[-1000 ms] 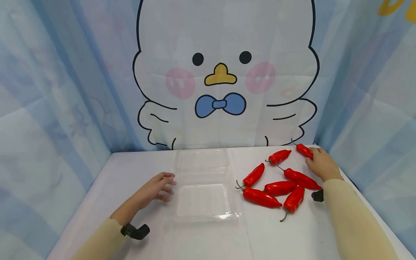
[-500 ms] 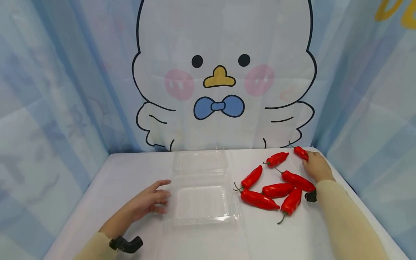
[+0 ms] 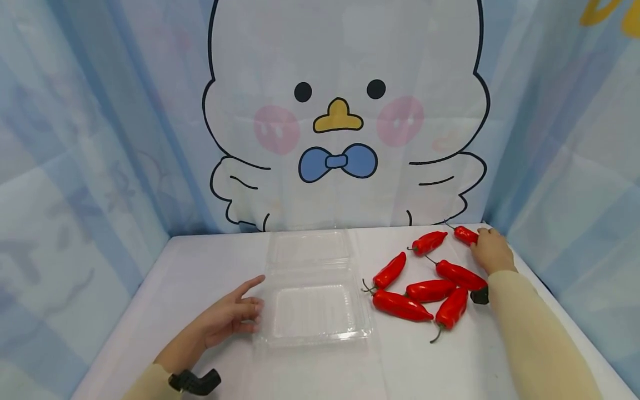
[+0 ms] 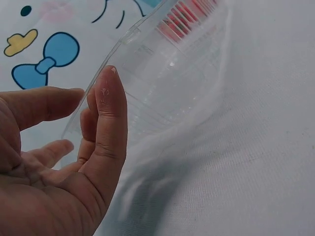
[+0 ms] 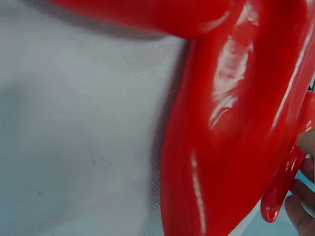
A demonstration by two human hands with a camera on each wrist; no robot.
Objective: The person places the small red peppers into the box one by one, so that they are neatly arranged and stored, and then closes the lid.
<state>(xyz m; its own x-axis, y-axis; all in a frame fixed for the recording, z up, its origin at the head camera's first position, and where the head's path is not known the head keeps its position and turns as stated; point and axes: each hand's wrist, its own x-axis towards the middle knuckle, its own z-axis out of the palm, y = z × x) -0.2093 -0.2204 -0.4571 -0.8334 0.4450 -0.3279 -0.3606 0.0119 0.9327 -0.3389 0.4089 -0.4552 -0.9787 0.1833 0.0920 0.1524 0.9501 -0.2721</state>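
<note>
Head view: left hand (image 3: pixel 222 319) low, fingers extended loosely, gripping nothing; clear plastic container (image 3: pixel 315 311) open just right of them on the bench (image 3: pixel 430 369). Right hand (image 3: pixel 494 253) stretched forward; other peppers (image 3: pixel 402 305) left of and nearer than its fingers. Yellow lettering (image 3: pixel 633 25) cropped, unreadable.

Left wrist view: container rim beside fingers; contact unclear.

Right wrist view: fingers pinch the farthest red pepper (image 5: pixel 288 172).

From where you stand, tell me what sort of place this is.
Probably a small staged filming booth: a cartoon backdrop hangs behind the far edge, blue patterned curtains flank both sides, and a white table bears red peppers and a clear plastic container.
</note>
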